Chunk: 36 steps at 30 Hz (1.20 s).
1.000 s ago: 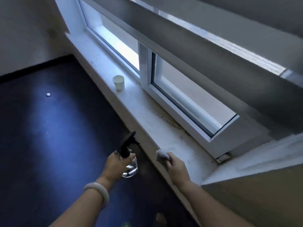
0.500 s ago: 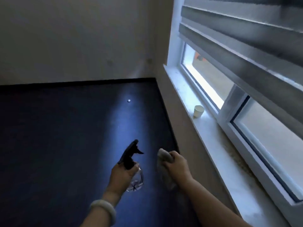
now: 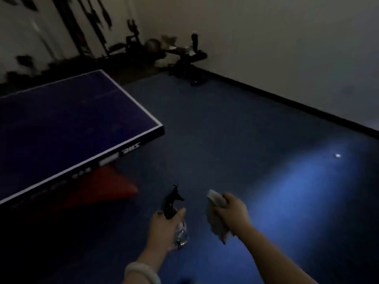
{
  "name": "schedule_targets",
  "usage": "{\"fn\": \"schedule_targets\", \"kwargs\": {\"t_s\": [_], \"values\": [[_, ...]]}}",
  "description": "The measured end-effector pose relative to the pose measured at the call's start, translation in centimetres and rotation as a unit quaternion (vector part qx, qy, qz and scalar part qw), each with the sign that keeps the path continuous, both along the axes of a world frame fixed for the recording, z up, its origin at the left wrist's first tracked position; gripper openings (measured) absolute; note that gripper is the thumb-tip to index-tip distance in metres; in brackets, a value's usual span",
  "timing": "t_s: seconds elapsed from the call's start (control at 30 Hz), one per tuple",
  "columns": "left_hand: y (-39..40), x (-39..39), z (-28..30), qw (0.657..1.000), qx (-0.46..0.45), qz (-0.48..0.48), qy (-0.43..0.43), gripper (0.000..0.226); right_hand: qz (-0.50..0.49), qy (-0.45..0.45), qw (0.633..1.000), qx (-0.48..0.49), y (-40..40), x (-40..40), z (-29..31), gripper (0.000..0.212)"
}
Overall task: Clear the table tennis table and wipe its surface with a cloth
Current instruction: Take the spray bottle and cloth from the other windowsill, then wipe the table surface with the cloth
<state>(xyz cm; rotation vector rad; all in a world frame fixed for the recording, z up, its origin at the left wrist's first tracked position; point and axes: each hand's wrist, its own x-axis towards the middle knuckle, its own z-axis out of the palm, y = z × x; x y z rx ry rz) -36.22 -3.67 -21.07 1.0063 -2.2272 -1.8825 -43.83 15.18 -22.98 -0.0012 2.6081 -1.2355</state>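
Observation:
The blue table tennis table (image 3: 67, 121) with white edge lines fills the left of the head view, its near corner pointing right. My left hand (image 3: 164, 226) grips a clear spray bottle (image 3: 180, 232) with a black trigger head, held low over the floor. Just to its right, my right hand (image 3: 231, 212) holds a crumpled pale cloth (image 3: 215, 220) that hangs below the fingers. Both hands are off the table, to the right of its near edge.
A red table base (image 3: 102, 185) shows under the table. A small white ball (image 3: 337, 155) lies on the blue floor at the right. Dark equipment (image 3: 184, 58) is piled at the far wall corner. The room is dim.
The view has swung left from the window and sill to the table tennis table. Both hands keep the same hold on bottle and cloth.

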Motion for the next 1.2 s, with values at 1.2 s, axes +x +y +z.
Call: {"fn": "schedule_targets", "kwargs": {"t_s": [1.2], "values": [[-53.9, 26.5, -0.8, 0.918, 0.028, 0.395, 0.025, 0.017, 0.418, -0.098, 0.9, -0.078, -69.6, 13.3, 1.4, 0.003]]}}
